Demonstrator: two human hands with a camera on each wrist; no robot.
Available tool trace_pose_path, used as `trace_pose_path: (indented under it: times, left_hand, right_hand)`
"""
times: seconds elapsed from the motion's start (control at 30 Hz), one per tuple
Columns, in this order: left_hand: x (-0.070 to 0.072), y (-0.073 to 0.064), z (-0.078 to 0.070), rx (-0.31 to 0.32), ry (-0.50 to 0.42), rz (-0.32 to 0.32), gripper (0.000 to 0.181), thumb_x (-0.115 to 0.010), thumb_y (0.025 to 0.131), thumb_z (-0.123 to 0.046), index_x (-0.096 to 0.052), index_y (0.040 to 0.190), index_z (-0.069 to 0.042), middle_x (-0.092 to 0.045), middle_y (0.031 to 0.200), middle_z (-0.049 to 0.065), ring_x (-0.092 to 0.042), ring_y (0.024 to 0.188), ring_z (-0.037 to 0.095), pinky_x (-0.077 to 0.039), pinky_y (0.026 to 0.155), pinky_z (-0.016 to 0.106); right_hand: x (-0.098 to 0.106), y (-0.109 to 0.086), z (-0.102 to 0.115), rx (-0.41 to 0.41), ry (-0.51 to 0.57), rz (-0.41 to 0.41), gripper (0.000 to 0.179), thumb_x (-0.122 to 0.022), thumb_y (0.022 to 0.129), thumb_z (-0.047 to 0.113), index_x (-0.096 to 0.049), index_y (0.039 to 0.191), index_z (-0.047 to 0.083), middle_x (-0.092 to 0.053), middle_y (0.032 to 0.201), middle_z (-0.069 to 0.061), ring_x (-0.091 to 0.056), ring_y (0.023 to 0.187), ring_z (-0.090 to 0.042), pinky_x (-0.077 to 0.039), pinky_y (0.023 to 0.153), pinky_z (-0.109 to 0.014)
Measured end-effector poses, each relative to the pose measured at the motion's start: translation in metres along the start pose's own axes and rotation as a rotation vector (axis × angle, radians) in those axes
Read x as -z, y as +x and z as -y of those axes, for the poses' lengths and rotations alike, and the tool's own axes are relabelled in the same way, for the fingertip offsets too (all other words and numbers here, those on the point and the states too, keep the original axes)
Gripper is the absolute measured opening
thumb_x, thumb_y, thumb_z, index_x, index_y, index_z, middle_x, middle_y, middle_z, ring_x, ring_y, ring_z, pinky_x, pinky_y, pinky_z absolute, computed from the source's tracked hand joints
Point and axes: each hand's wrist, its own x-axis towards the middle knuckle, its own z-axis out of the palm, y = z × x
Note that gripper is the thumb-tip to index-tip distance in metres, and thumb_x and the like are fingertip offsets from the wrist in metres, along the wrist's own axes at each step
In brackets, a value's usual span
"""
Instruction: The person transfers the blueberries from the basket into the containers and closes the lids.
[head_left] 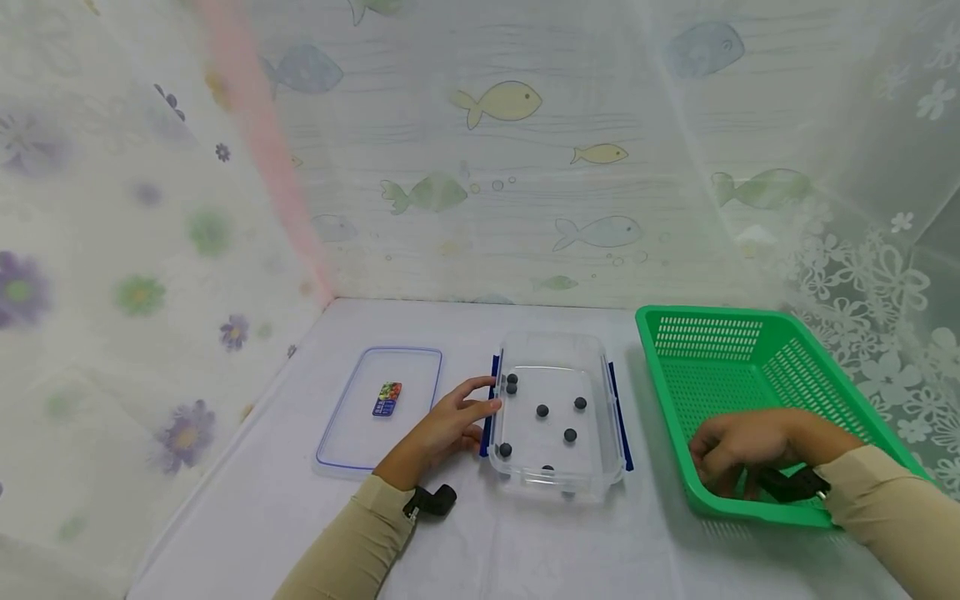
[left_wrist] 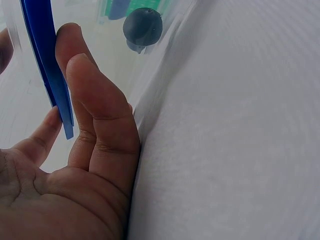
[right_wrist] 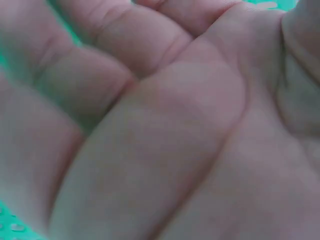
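Note:
A clear plastic food container (head_left: 551, 425) with blue side latches (head_left: 621, 417) stands mid-table. Inside lie several small dark round balls (head_left: 542, 411) that look like blueberries; one ball (left_wrist: 143, 27) shows close up in the left wrist view. My left hand (head_left: 450, 418) rests against the container's left side, its fingers loosely bent and touching near the blue latch (left_wrist: 47, 65). Down in a green basket (head_left: 832, 333) is my right hand (head_left: 750, 446), fingers pointing to the basket's floor. Its palm (right_wrist: 165, 135) shows bare in the right wrist view, while its fingertips are hidden.
Left of the container lies a clear lid (head_left: 345, 437) with a blue seal and a colourful label (head_left: 387, 399). A white cloth (head_left: 480, 533) covers the table. Printed curtains (head_left: 480, 250) hang behind and at both sides.

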Motion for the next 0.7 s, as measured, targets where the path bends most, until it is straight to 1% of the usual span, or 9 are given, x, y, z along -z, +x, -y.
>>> trace_pose_path:
  times: [0.07,0.13,0.23,0.33,0.4,0.5,0.6,0.7]
  left_hand:
    - [0.000,0.000,0.000,0.000,0.001,-0.002,0.068,-0.074,0.093,-0.053,-0.044,0.152,-0.038,-0.058,0.139,0.017,-0.071,0.074,0.021,-0.056,0.066,0.029]
    - [0.000,0.000,0.000,-0.001,-0.001,-0.006,0.068,-0.074,0.093,-0.053,-0.044,0.152,-0.038,-0.059,0.139,0.016,-0.070,0.074,0.020,-0.056,0.066,0.029]
    - [0.001,0.001,0.000,-0.002,-0.004,-0.014,0.068,-0.075,0.092,-0.054,-0.045,0.151,-0.039,-0.059,0.139,0.015,-0.070,0.074,0.020,-0.056,0.066,0.029]
    - [0.001,0.001,0.000,-0.007,-0.006,-0.014,0.068,-0.075,0.092,-0.054,-0.045,0.151,-0.039,-0.059,0.138,0.015,-0.071,0.074,0.021,-0.055,0.066,0.029]
    - [0.001,0.001,0.000,-0.008,-0.006,-0.011,0.067,-0.075,0.092,-0.053,-0.045,0.151,-0.039,-0.059,0.139,0.015,-0.071,0.074,0.021,-0.055,0.066,0.029]
    - [0.001,0.001,0.000,-0.008,-0.005,-0.011,0.067,-0.075,0.092,-0.053,-0.045,0.151,-0.039,-0.059,0.139,0.015,-0.071,0.074,0.021,-0.056,0.067,0.029]
    - [0.001,0.001,0.001,-0.011,0.001,-0.011,0.068,-0.074,0.092,-0.054,-0.045,0.151,-0.038,-0.059,0.140,0.016,-0.070,0.074,0.021,-0.056,0.068,0.029]
    - [0.001,0.001,0.002,-0.012,0.009,-0.008,0.069,-0.074,0.092,-0.054,-0.045,0.152,-0.037,-0.059,0.140,0.016,-0.070,0.074,0.021,-0.056,0.068,0.030]
  right_hand:
    - [0.003,-0.003,0.002,0.018,0.043,0.005,0.014,-0.061,0.097,0.012,-0.065,0.097,-0.002,-0.070,0.088,-0.011,-0.069,0.077,-0.022,-0.060,0.063,-0.039]
    - [0.008,-0.007,0.006,0.053,0.091,0.023,0.019,-0.060,0.101,0.014,-0.065,0.103,-0.004,-0.071,0.095,-0.013,-0.073,0.085,-0.027,-0.062,0.069,-0.044]
    - [0.015,-0.014,0.013,0.125,0.130,0.041,0.023,-0.057,0.104,0.013,-0.063,0.112,-0.007,-0.071,0.105,-0.016,-0.073,0.092,-0.031,-0.063,0.077,-0.049]
    - [0.021,-0.022,0.021,0.172,0.134,0.049,0.025,-0.054,0.106,0.012,-0.061,0.119,-0.008,-0.070,0.111,-0.017,-0.072,0.096,-0.031,-0.062,0.080,-0.050]
    - [0.023,-0.026,0.027,0.194,0.121,0.046,0.025,-0.053,0.107,0.012,-0.061,0.121,-0.008,-0.069,0.114,-0.019,-0.072,0.097,-0.032,-0.062,0.081,-0.050]
    - [0.024,-0.030,0.037,0.236,0.062,0.023,0.026,-0.052,0.108,0.012,-0.061,0.121,-0.008,-0.069,0.115,-0.021,-0.071,0.099,-0.034,-0.062,0.083,-0.049]
    - [0.022,-0.033,0.048,0.274,-0.014,-0.016,0.025,-0.052,0.108,0.013,-0.062,0.120,-0.007,-0.070,0.114,-0.021,-0.071,0.099,-0.035,-0.061,0.085,-0.047]
    - [0.019,-0.035,0.061,0.299,-0.069,-0.039,0.023,-0.053,0.108,0.014,-0.064,0.118,-0.004,-0.071,0.110,-0.020,-0.070,0.097,-0.035,-0.061,0.086,-0.046]
